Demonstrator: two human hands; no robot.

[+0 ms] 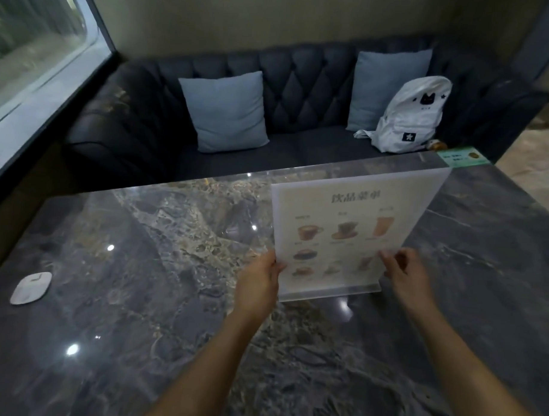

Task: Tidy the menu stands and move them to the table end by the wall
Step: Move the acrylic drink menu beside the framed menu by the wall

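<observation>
A clear acrylic menu stand with a cream drinks menu inside stands upright on the dark marble table, right of the middle. My left hand grips its lower left edge. My right hand holds its lower right edge, fingers curled on the sheet. The stand's base touches the tabletop. Only this one stand is in view.
A white oval device lies near the table's left side. A green card sits at the far right corner. Behind the table is a dark sofa with two blue cushions and a white backpack. A window runs along the left.
</observation>
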